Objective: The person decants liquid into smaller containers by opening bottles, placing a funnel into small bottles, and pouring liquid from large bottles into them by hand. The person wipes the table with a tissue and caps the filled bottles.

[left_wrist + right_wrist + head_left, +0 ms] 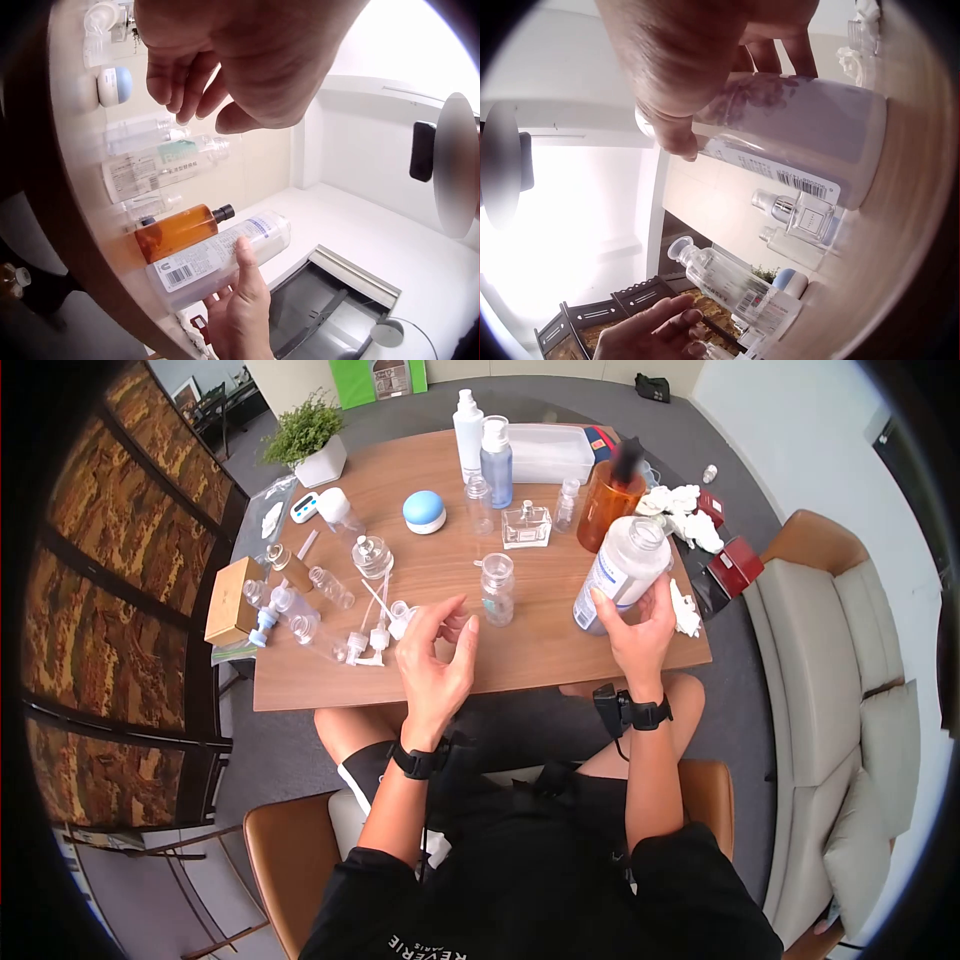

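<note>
My right hand grips a large translucent bottle with a printed label, thumb on the near side and fingers round the back. Its wide mouth is uncapped, and its base is close over the tabletop. A barcode on its label shows in the right wrist view. My left hand hovers over the table's front edge, fingers loosely bent, holding nothing. Just right of it stands a clear bottle with a small clear funnel in its mouth. In the left wrist view, the left hand is above the bottles.
Several small clear bottles and pump heads lie at the left by a cardboard box. A blue-lidded jar, a perfume bottle, an amber bottle and a plastic bin stand farther back. Crumpled tissues lie at right.
</note>
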